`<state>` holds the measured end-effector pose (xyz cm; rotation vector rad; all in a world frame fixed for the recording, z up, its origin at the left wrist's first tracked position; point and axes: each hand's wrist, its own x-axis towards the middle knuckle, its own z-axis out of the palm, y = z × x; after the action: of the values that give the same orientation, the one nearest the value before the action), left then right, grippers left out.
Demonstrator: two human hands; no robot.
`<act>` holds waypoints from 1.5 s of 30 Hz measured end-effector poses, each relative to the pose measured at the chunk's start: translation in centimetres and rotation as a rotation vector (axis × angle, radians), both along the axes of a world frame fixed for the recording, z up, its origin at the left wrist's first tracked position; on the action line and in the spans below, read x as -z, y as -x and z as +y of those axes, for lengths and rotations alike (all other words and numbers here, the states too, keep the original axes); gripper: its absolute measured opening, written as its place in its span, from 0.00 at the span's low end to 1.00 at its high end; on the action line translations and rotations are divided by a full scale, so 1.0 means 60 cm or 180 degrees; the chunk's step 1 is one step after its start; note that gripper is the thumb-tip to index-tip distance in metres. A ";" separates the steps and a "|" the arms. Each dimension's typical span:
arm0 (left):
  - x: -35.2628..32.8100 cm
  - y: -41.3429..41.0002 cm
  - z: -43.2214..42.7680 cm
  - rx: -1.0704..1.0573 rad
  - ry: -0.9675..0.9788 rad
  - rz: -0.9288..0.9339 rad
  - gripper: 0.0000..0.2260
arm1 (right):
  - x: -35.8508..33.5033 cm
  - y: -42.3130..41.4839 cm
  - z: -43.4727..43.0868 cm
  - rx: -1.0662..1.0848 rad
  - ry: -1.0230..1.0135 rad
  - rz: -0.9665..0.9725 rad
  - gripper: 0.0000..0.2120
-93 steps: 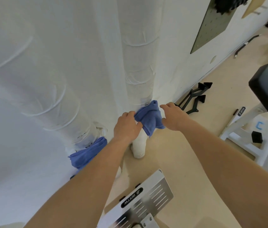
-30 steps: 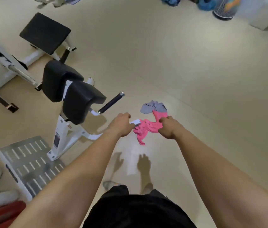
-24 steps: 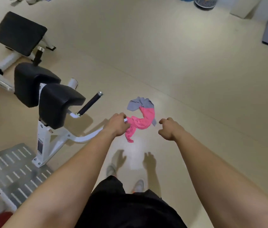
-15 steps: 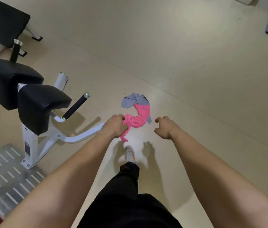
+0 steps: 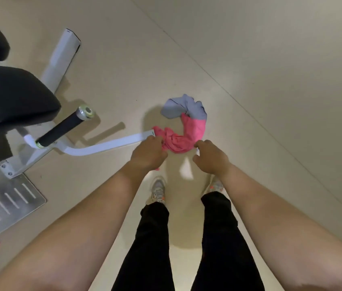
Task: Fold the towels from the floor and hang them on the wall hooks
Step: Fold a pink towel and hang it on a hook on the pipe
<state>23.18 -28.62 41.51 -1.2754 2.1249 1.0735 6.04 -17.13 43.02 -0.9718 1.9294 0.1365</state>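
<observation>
A crumpled towel [image 5: 189, 131], pink with a grey end, lies on the beige floor just ahead of my shoes. My left hand [image 5: 148, 153] hangs over its pink left end with loosely curled fingers and hides part of the cloth. My right hand [image 5: 210, 158] hovers at the towel's near right edge, its fingers also loosely curled. Neither hand shows cloth held in it. I stand upright, so both hands look to be above the towel rather than on it. No wall hooks are in view.
A white-framed gym machine [image 5: 94, 147] with black pads [image 5: 12, 101] and a black-gripped handle [image 5: 60, 129] stands at the left; its floor bar ends right beside the towel. A perforated metal footplate [image 5: 4, 204] lies at lower left. Open floor stretches right and ahead.
I turned away from the wall where a blue towel was handled and walked up to the pink-grey towel. It now lies directly under my outstretched hands, with both feet planted.
</observation>
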 end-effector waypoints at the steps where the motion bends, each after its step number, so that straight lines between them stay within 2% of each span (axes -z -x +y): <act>1: 0.042 0.013 -0.005 -0.0035 -0.0033 -0.0035 0.04 | 0.048 0.013 -0.010 -0.0022 -0.0058 -0.0024 0.21; 6: 0.281 0.085 0.005 -0.0469 -0.0337 -0.0248 0.05 | 0.311 0.087 -0.050 -0.0250 -0.0157 -0.0006 0.22; 9: 0.443 0.138 0.035 -0.0607 -0.0339 -0.0281 0.13 | 0.484 0.132 -0.062 -0.0250 -0.0172 -0.0107 0.22; 14: 0.730 0.211 0.067 -0.1058 -0.0419 -0.0181 0.20 | 0.763 0.205 -0.051 -0.0333 -0.0255 -0.0181 0.26; 17: 0.863 0.239 0.064 -0.0967 0.0276 0.0021 0.24 | 0.894 0.241 -0.062 -0.0305 -0.0182 0.0110 0.32; 19: 0.935 0.244 0.061 -0.1001 0.0839 0.0228 0.24 | 0.959 0.257 -0.077 -0.0415 0.0235 0.0420 0.33; 21: 0.994 0.238 0.060 -0.0858 0.1227 0.0355 0.19 | 1.007 0.267 -0.090 -0.0636 0.0757 0.0708 0.29; 23: 1.024 0.228 0.058 -0.0633 0.1451 0.0328 0.08 | 1.034 0.273 -0.097 -0.0832 0.1080 0.0881 0.23; 25: 1.011 0.222 0.053 -0.0544 0.1417 0.0190 0.02 | 1.033 0.277 -0.097 -0.0896 0.1091 0.0869 0.15; 27: 0.977 0.217 0.053 -0.0609 0.1241 0.0015 0.03 | 1.008 0.281 -0.091 -0.0814 0.0923 0.0766 0.13; 32: 0.819 0.207 0.070 -0.0954 0.0832 0.0043 0.03 | 0.873 0.296 -0.063 -0.0477 0.0266 0.0167 0.18; 34: 0.734 0.208 0.074 -0.0891 0.0697 0.0031 0.05 | 0.793 0.303 -0.058 -0.0562 0.0092 0.0036 0.18; 38: 0.542 0.228 0.079 -0.1025 0.0482 -0.0001 0.04 | 0.625 0.328 -0.053 -0.0646 -0.0380 -0.0173 0.12; 41: 0.383 0.245 0.086 -0.1089 0.0422 -0.0002 0.04 | 0.481 0.345 -0.047 -0.0908 -0.0541 -0.0053 0.15; 43: 0.278 0.258 0.097 -0.1131 0.0410 0.0110 0.04 | 0.373 0.348 -0.049 -0.0993 -0.0424 -0.0113 0.18; 45: 0.172 0.266 0.118 -0.1284 0.0457 0.0260 0.04 | 0.262 0.342 -0.055 -0.1124 0.0101 -0.0459 0.21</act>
<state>7.20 -21.53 31.17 -1.8135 2.0855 1.1614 -14.46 -20.43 27.32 -1.3022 1.6205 0.2325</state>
